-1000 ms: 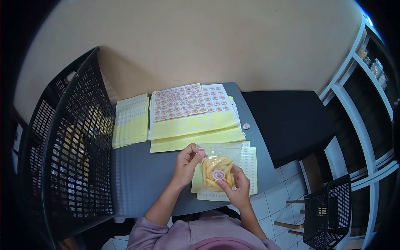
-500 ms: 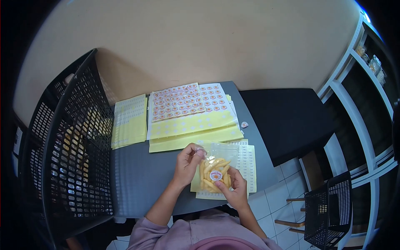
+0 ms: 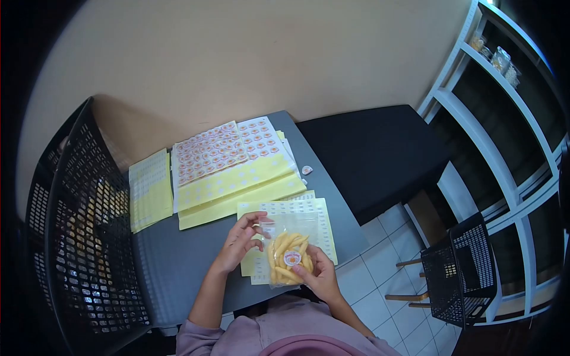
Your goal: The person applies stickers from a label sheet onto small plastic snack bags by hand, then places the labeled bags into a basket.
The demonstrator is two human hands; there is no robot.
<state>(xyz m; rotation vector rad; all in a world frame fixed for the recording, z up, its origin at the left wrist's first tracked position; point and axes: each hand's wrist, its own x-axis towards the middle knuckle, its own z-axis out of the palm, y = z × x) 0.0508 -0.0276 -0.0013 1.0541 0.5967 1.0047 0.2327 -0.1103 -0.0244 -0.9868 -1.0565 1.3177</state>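
**Both hands on one bag of yellow snack sticks**

The clear snack bag (image 3: 287, 255) is lying between the two hands, low over the near edge of the grey table (image 3: 178, 261). The right hand (image 3: 320, 274) is cupping the bag's lower right side, its thumb pressing next to the round orange-and-white sticker (image 3: 292, 257) that is sitting on the front of the bag; the fingers are curling under the plastic in a closed hold. The left hand (image 3: 240, 240) is resting at the bag's upper left corner, fingertips bent and pinching the top edge, though how firmly is hard to tell.

One bag is showing, with one sticker on it. Under it one yellow sheet of small white labels (image 3: 309, 210) is lying flat. Farther back, two sheets of round orange stickers (image 3: 222, 148) are lying side by side over a few yellow backing sheets (image 3: 237, 187). One more pale yellow label stack (image 3: 148, 190) is sitting apart to the left, beside a black mesh basket (image 3: 77, 225). One loose sticker (image 3: 307, 169) is lying alone near the table's right edge.
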